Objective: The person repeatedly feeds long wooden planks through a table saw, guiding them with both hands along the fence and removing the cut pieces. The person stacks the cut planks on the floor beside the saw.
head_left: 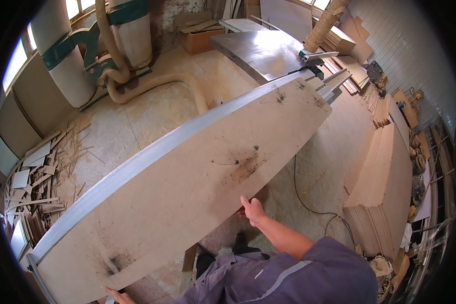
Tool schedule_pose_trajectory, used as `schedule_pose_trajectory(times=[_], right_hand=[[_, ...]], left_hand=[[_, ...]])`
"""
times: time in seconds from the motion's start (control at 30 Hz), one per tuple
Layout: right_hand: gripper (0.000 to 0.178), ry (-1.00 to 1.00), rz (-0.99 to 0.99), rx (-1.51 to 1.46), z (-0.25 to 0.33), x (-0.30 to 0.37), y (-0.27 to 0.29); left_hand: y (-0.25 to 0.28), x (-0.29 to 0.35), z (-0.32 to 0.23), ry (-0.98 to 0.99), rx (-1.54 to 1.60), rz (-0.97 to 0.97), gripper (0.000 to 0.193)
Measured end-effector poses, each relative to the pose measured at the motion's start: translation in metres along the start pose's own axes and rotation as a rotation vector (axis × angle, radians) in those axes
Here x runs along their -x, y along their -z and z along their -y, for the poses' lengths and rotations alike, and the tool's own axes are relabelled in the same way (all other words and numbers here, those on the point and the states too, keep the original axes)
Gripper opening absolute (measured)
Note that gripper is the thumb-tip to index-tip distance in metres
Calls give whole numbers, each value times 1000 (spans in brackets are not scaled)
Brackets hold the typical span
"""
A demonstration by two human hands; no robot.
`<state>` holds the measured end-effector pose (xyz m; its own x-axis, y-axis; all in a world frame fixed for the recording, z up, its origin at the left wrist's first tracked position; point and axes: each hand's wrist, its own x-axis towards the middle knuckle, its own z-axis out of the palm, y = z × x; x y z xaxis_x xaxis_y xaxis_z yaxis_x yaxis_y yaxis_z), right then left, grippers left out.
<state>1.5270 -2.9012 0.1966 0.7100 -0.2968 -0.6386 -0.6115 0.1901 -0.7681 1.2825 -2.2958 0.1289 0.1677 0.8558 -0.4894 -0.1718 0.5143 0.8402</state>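
Note:
A long brown wooden board (pixel 187 177) with dark stains lies slantwise before me, its far edge along a pale metal rail (pixel 142 158). On the near edge, about midway, my right hand (pixel 252 210) is closed with the thumb on top and the fingers curled beneath. Farther left on that same edge, my left hand (pixel 118 296) grips the board with a digit lying on its upper face. The lower frame edge cuts off part of this hand, and its other fingers are hidden. Beyond the board's far right end is a shiny metal saw table (pixel 261 50).
Stacked brown panels (pixel 375 197) stand on the right, with a black cable (pixel 309 206) on the floor beside them. Wood offcuts (pixel 43 175) are heaped at left. A dust collector (pixel 104 66) with a flexible hose (pixel 159 80) stands at the back left.

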Motion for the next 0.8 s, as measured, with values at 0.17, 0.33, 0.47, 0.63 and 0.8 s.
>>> schedule_pose_trajectory(times=[0.17, 0.33, 0.47, 0.63, 0.8], right_hand=[[35, 27, -54, 11, -2, -4, 9], [34, 111, -89, 66, 4, -23, 44], [35, 124, -124, 48, 26, -40, 75], [35, 119, -127, 54, 46, -79, 119], [31, 119, -76, 75, 91, -104, 148]], left_hand=[[-4, -2, 10, 16, -8, 7, 71], [-14, 10, 27, 43, -17, 31, 71], [-22, 41, 47, 45, 6, 48, 71], [-36, 71, 76, 33, 7, 78, 71], [-34, 68, 108, 6, 1, 393, 68]])
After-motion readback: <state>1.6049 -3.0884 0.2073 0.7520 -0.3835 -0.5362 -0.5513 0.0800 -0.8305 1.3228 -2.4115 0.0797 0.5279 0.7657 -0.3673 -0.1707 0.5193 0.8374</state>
